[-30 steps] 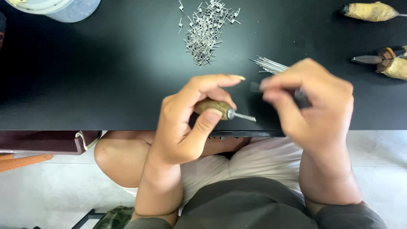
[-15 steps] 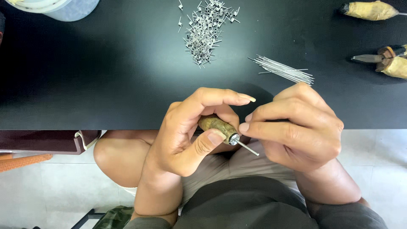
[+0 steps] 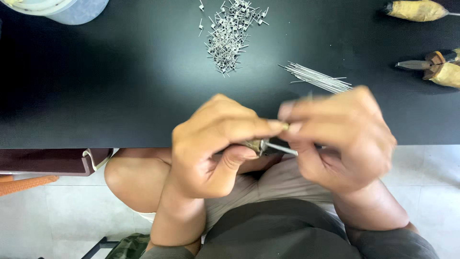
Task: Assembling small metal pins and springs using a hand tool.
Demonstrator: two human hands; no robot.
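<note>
Right up close, the left hand [image 3: 211, 153] is wrapped shut around a small brown tool [image 3: 256, 145], with the thumb pressed along it. A thin metal pin [image 3: 282, 149] sticks out of the tool toward the right. The right hand [image 3: 335, 136] is closed over the end of that pin, and its fingers [image 3: 306, 112] look blurry, so you cannot tell just how they pinch it. Both hands are above the person's lap, at the near edge of the black table [image 3: 96, 86].

A little farther back on the table, just behind the right hand, lies a bunch of long straight wires [image 3: 318, 78]. Farther still, near the middle of the far edge, is a heap of small bent metal bits [image 3: 230, 33]. Over at the far right sit two more tools with tan handles [image 3: 443, 72] [image 3: 417, 9]. At the far left corner is part of a pale round tub [image 3: 62, 7].
</note>
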